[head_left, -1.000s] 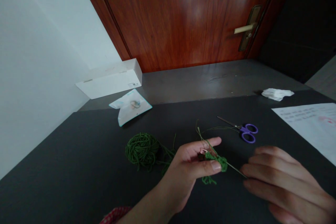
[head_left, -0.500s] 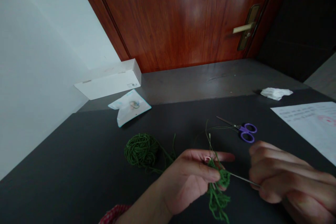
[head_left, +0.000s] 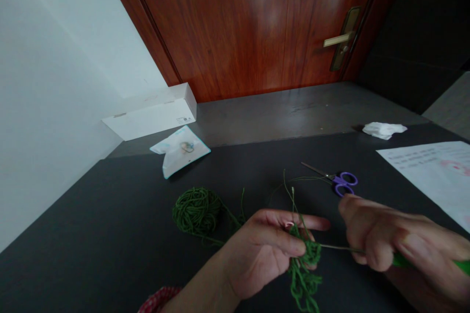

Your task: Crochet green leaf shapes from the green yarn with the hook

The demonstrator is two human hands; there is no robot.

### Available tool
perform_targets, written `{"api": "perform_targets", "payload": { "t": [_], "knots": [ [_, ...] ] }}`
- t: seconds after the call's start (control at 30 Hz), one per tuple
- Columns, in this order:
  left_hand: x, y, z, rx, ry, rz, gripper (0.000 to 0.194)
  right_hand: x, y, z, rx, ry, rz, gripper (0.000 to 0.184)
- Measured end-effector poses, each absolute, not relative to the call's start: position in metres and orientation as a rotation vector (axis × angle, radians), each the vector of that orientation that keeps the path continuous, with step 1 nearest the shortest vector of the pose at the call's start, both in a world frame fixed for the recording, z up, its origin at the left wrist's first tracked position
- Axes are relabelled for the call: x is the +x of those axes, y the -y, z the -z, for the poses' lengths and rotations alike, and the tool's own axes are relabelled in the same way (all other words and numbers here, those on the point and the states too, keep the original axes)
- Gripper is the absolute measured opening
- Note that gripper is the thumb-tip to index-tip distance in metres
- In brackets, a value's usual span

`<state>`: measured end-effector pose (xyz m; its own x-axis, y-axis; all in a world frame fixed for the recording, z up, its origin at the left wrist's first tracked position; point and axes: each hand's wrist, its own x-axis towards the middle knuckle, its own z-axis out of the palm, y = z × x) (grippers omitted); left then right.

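Between the thumb and fingers of my left hand (head_left: 266, 247) is a small piece of green crochet work (head_left: 312, 253), with loose strands hanging below it. A pinkish ring, perhaps a stitch marker, shows by my index finger. Thin green threads stand up above that hand. My right hand (head_left: 389, 234) is closed round a crochet hook (head_left: 338, 248) with a thin metal shaft and a green handle. The shaft's tip meets the crochet piece and is hidden in it. Left of my hands lies a ball of green yarn (head_left: 197, 210), its strand trailing toward my left hand.
Purple-handled scissors (head_left: 341, 181) lie beyond my right hand. A sheet of paper (head_left: 433, 166) and a crumpled white tissue (head_left: 384, 130) are at the right. At the back left are a white packet (head_left: 185, 151) and a long white box (head_left: 157, 115), before a wooden door (head_left: 227, 29).
My right hand has turned and shifted slightly left, bringing the hook's green handle into sight and its shaft closer to level. My left hand holds almost the same place.
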<state>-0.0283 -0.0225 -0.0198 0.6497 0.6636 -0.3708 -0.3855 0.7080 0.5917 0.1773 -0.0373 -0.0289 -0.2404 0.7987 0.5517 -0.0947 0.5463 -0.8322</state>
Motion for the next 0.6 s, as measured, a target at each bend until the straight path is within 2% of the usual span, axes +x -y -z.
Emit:
{"api": "perform_targets", "payload": {
  "t": [0.13,0.3,0.47,0.6],
  "knots": [
    [-0.028,0.025,0.016,0.635,-0.733,-0.782,0.044,0.159,0.030,0.032,-0.612,1.197,-1.324,0.043],
    [-0.028,0.026,0.018,0.813,-0.874,-0.968,0.053,0.144,0.031,0.038,-0.668,0.984,-1.466,0.040],
    [-0.024,0.028,0.022,0.997,-0.975,-1.052,0.060,0.139,0.037,0.042,-0.753,1.093,-1.293,0.037],
    [-0.017,0.033,0.025,1.089,-1.038,-1.070,0.060,0.140,0.042,0.043,-0.880,1.557,-0.797,0.033]
  ]
}}
